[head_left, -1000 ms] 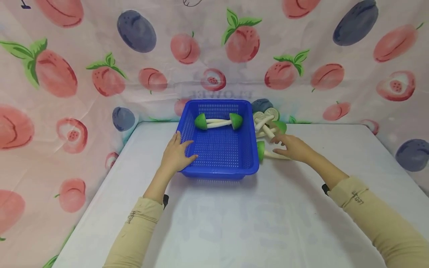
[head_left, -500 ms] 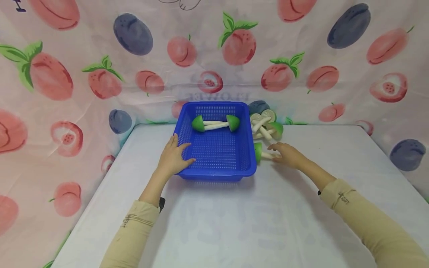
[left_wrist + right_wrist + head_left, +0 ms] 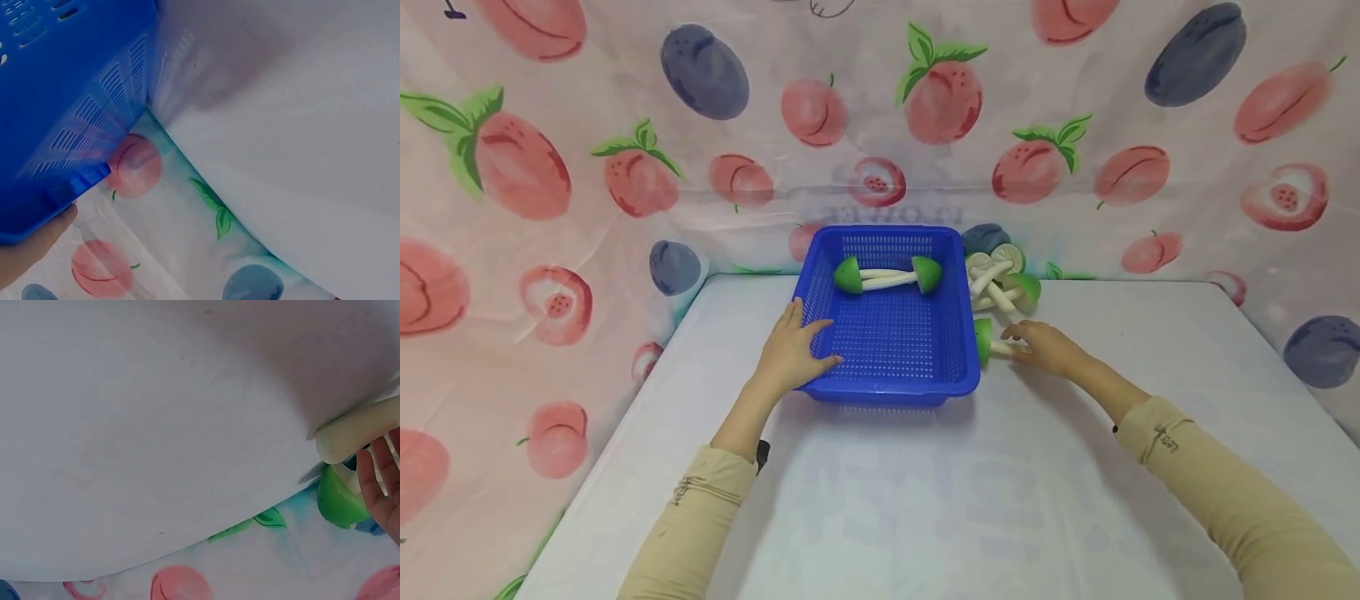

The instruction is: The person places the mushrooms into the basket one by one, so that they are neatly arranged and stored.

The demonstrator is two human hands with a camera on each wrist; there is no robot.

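Note:
My left hand (image 3: 792, 354) grips the left rim of a blue plastic basket (image 3: 880, 387), thumb and a finger over the inside and other fingers outside. In the left wrist view, a fingertip (image 3: 65, 215) shows at the basket's rim (image 3: 37, 219). Two green-capped white mushrooms (image 3: 883, 280) lie in the basket's far part, stems side by side. Right of the basket, my right hand (image 3: 1048, 348) pinches the pale stem of another green-capped mushroom (image 3: 983, 342). That stem (image 3: 353, 434) lies against my fingers (image 3: 372, 481) in the right wrist view; the thumb is hidden there.
Several more mushrooms (image 3: 1000, 283) lie piled beyond my right hand, beside the basket's far right corner. A white tabletop (image 3: 925, 500) spreads below. Fruit-printed cloth (image 3: 880, 100) rises behind the table and along its left side.
My right hand has come down and toward me from beside the pile to the stem of the near mushroom. My left hand stays on the basket rim; the basket keeps its place.

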